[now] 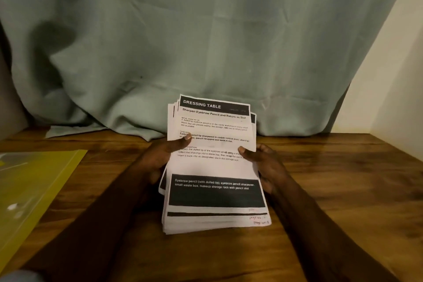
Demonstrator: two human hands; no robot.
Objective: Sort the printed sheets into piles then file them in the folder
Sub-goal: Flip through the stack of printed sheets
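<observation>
Sheets: stack of printed sheets [214,167] at frame centre, above the table [343,178].
Hands: left hand [160,155] and right hand [263,162] both grip the stack's sides, thumbs on top.
Folder: yellow folder [34,185] at left edge.
Risk: uneven sheets may slide out if the grip loosens.

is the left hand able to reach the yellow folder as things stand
Probably yes: the yellow folder lies just left of it, nothing between, though the left hand grips the stack of printed sheets.
</observation>
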